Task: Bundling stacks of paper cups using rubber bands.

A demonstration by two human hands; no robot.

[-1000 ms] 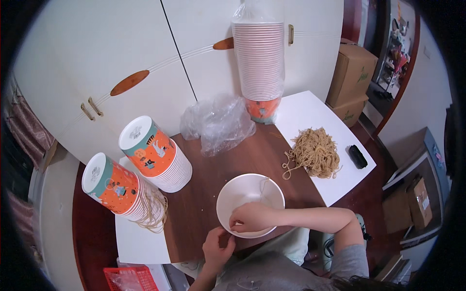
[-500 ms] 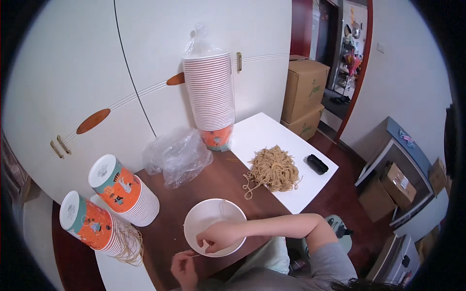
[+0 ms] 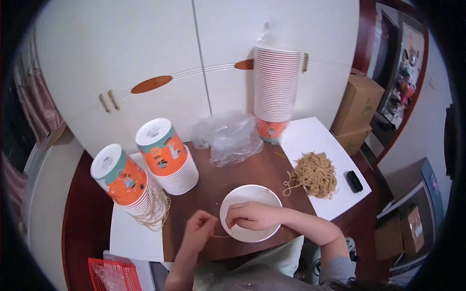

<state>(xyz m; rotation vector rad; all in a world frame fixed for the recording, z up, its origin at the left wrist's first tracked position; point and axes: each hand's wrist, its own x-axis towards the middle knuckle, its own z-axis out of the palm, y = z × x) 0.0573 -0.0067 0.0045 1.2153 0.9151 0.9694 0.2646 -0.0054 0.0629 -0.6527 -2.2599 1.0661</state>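
A white paper bucket (image 3: pixel 274 226) stands open side up near the front edge of the table. My right hand (image 3: pixel 255 215) reaches over it from the right, its fingers curled down into the opening; what they pinch, if anything, is hidden. Just left of the bucket is my left hand (image 3: pixel 200 227), closed with thumb and fingertips together. A thin tan cord (image 3: pixel 221 236) runs from near these fingers to the bucket's left side. To the right lies a tangled heap of tan cord (image 3: pixel 315 175), a loose loop trailing from its left side.
Two upside-down stacks of orange and teal paper buckets (image 3: pixel 167 160) (image 3: pixel 121 177) stand at the left, cord loops draped on the nearer. Behind are crumpled clear plastic (image 3: pixel 228 138) and a tall bagged bucket stack (image 3: pixel 275 87). A black object (image 3: pixel 354 181) lies right; a red basket (image 3: pixel 114 274) sits lower left.
The view has swung left, so everything sits farther right. My left hand has come up beside the bucket with its fingers pinched, and cord now shows between it and the bucket.
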